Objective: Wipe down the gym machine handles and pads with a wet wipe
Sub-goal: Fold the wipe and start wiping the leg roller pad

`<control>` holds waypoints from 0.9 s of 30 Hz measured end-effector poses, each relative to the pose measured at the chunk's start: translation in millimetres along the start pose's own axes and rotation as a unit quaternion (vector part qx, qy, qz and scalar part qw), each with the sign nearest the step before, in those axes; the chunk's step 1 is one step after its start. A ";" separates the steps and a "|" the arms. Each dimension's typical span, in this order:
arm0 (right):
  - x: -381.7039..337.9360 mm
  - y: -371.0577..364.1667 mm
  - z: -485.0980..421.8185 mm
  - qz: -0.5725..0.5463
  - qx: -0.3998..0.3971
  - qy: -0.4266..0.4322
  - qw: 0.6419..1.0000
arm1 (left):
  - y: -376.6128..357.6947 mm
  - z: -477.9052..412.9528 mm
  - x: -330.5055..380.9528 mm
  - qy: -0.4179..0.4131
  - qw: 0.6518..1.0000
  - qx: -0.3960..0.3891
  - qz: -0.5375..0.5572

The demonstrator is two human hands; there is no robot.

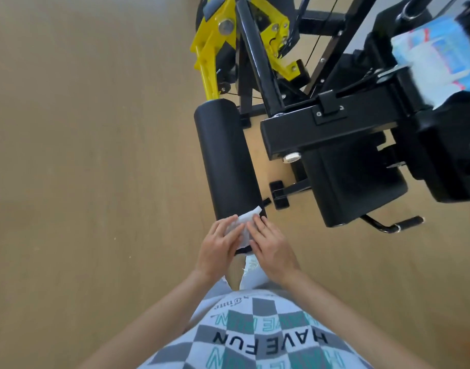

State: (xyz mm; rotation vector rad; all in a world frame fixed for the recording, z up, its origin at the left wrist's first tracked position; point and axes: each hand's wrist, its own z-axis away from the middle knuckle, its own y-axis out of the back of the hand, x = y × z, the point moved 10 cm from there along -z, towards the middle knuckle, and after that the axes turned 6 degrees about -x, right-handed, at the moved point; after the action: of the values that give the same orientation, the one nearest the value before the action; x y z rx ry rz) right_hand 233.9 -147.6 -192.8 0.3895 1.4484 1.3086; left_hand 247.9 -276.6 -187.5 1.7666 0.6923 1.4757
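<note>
Wooden floor [95,155] below, black machine [321,134] ahead. The left hand [217,243] and right hand [271,246] lie flat-fingered, pressing the wipe [244,227] over the roller pad [225,155]'s near end. The wipe looks thin, limp and damp, so it will probably bunch; better to spread it flat and wrap it round the firm pad.

We can read only one text plainly: "HAVE FUN" in black capitals on the checkered shirt [255,339], on the body side of the fingers [229,227] and upside down to our eye. Around it the same words recur in teal outline letters, partly cut off by folds. A line of small script sits on the shirt closer to the fingers; we cannot make it out. Far beyond the fingers, to their right, the pack of wipes [438,51] carries blue and red print, too blurred to read.
</note>
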 end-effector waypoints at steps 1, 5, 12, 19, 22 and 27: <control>1.2 7.2 -1.9 0.003 0.022 0.008 1.000 | 4.1 -5.2 -3.0 0.007 1.000 0.009 -0.004; 0.7 32.6 -17.3 -0.007 0.095 0.030 0.995 | 11.8 -24.1 -13.6 0.038 0.999 0.010 0.007; 11.1 31.3 -62.6 -0.117 0.081 0.012 0.990 | 28.8 -56.5 -34.6 0.085 0.996 -0.009 -0.010; 18.3 43.6 -115.2 -0.168 0.082 -0.040 0.982 | 48.2 -115.3 -55.8 0.050 0.997 -0.038 -0.042; 20.2 50.6 -139.5 -0.183 0.107 -0.073 0.975 | 56.2 -148.9 -71.0 0.017 0.997 -0.059 -0.044; 19.5 67.9 -191.3 -0.167 0.163 -0.125 0.964 | 69.8 -216.6 -99.3 -0.053 0.993 -0.102 -0.031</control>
State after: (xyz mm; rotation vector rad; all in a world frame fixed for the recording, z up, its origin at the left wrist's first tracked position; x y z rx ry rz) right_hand 38.1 -203.6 -182.8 0.4829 1.4392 0.7242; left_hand 12.9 -355.2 -171.9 1.6403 0.5183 1.3493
